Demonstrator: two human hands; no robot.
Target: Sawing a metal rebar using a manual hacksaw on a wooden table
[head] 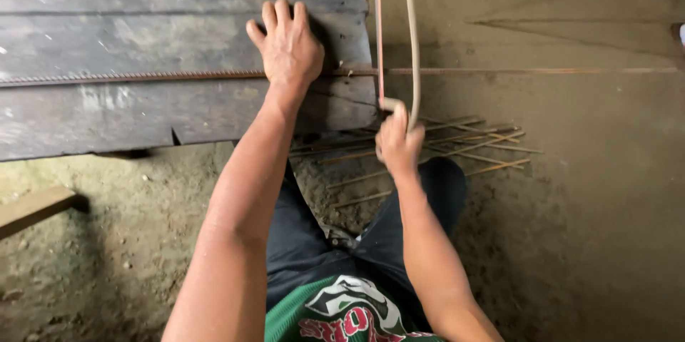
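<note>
Rusty ribbed steel rod [143, 77] lies across the dark plank bench [107, 114], pinned under the flat, spread left hand [287, 46]. Right hand [397, 141] grips a bent bar [412, 35] rising beside the bench edge.

My left hand [287, 46] lies flat on the dark plank counter [143, 35], palm pressing down a long ribbed steel bar [128, 77] that runs across the boards and out over the dirt floor [585, 206]. My right hand [397, 142] is closed round the lower end of a bent rod [412, 35] rising past the counter's edge. A scatter of thin rods [457, 149] lies on the floor just beyond it.
</note>
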